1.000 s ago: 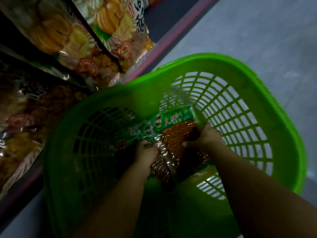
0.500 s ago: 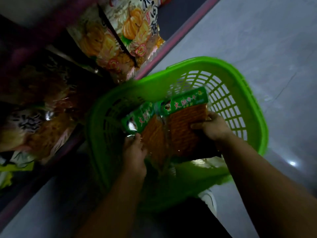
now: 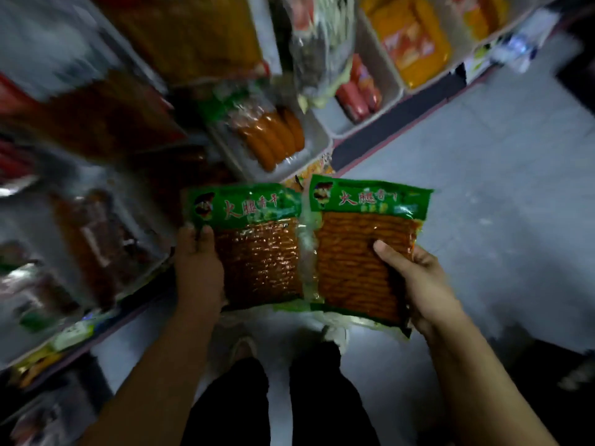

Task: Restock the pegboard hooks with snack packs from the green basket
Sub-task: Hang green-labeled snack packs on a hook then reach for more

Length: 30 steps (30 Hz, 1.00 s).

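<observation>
1. Left hand, lower centre-left of frame, grips the left edge of a green-topped clear plastic snack pack with dark orange-brown strips; thumb on the front near the green header, fingers behind it.
2. Right hand, centre-right, grasps a second pack of the same kind, green header and lighter orange strips; thumb pressed on the front face, fingers wrapped under the right edge.
3. The two packs sit side by side at frame centre, inner edges touching or slightly overlapping; cannot tell which.
4. Change: half a second ago both packs were low over the green basket, hands reaching in. Now both are lifted clear, the basket is out of frame, and the view has swung up to the shelving.
5. Upper half of frame: white trays with orange sausage-like packs, red sausages upper centre-right, yellow-orange packs top right. All motion-blurred, so detail is weak.
6. Left side of frame: hanging dark brown snack bags, blurred. No hooks or pegboard can be made out.
7. Grey floor right of centre; dark trouser legs and pale shoes bottom centre.
8. Judgement: pickup is done, carry to the display is under way. Nothing hung yet; next step is probably finding a free hook and lining up the header hole of one pack, and that likely needs the other pack shifted or tucked.
</observation>
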Each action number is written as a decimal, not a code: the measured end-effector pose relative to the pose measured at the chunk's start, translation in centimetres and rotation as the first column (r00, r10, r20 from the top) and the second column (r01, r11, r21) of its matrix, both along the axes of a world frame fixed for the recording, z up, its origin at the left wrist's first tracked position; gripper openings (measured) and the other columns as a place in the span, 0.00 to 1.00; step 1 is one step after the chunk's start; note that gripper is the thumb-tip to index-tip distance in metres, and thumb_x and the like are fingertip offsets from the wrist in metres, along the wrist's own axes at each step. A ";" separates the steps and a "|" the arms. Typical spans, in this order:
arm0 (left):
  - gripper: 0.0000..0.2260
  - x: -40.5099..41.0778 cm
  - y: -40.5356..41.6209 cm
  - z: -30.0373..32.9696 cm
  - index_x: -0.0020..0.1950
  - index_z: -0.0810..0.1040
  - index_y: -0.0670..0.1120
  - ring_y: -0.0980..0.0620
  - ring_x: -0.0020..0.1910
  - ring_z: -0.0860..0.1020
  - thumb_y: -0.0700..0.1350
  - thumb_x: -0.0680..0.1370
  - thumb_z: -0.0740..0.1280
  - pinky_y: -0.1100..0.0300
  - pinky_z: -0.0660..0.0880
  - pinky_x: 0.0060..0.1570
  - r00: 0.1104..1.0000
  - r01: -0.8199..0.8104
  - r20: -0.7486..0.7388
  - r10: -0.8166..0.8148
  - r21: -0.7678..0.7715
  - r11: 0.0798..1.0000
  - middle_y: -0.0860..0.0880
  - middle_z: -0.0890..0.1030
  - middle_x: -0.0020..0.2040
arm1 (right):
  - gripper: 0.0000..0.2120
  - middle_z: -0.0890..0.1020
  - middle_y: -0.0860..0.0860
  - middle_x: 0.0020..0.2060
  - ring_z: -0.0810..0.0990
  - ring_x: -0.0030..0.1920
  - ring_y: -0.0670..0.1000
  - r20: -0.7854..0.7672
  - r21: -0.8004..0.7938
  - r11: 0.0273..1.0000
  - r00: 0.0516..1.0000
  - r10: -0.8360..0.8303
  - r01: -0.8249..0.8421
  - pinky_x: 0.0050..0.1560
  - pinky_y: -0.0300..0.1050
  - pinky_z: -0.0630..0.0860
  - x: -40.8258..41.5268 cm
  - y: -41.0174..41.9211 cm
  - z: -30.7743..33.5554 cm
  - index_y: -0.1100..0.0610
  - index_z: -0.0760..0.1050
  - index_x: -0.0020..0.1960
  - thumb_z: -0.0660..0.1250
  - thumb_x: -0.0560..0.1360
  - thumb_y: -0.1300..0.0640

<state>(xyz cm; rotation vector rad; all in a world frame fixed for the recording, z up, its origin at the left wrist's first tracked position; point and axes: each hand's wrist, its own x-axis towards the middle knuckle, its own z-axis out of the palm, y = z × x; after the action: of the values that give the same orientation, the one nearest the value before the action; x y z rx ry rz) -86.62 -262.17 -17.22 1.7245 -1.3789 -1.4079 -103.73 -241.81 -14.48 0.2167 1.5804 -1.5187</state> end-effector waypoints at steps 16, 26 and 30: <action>0.04 11.8 -5.4 36.7 0.45 0.74 0.50 0.43 0.46 0.75 0.49 0.75 0.62 0.40 0.72 0.52 0.831 -0.301 -0.555 0.035 -0.396 0.868 0.41 0.77 0.46 | 0.12 0.87 0.53 0.38 0.85 0.37 0.50 -0.482 -0.417 0.751 0.825 0.295 -0.512 0.35 0.42 0.79 10.1 -17.2 31.9 0.52 0.84 0.41 0.76 0.61 0.47; 0.09 21.8 -8.3 49.2 0.43 0.81 0.52 0.59 0.40 0.82 0.50 0.78 0.62 0.59 0.78 0.40 0.675 -0.251 -0.665 -0.321 -0.615 0.747 0.55 0.85 0.42 | 0.10 0.87 0.53 0.40 0.86 0.39 0.51 -0.740 -0.481 0.546 0.652 0.167 -0.686 0.35 0.39 0.79 19.5 -23.9 43.8 0.51 0.84 0.44 0.77 0.64 0.51; 0.16 24.6 -10.4 53.0 0.43 0.84 0.52 0.56 0.43 0.84 0.60 0.61 0.71 0.62 0.80 0.42 0.758 -0.120 -0.496 -0.423 -0.744 0.658 0.54 0.86 0.44 | 0.14 0.86 0.55 0.43 0.86 0.43 0.55 -0.762 -0.458 0.560 0.629 0.153 -0.690 0.41 0.47 0.80 22.1 -24.6 44.9 0.52 0.83 0.46 0.74 0.62 0.48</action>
<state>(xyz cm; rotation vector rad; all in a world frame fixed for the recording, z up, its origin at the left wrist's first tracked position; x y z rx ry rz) -62.04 -272.56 35.79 0.4958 -1.4151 -1.0917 -81.63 -266.38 30.46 -1.2549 1.1928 -1.7250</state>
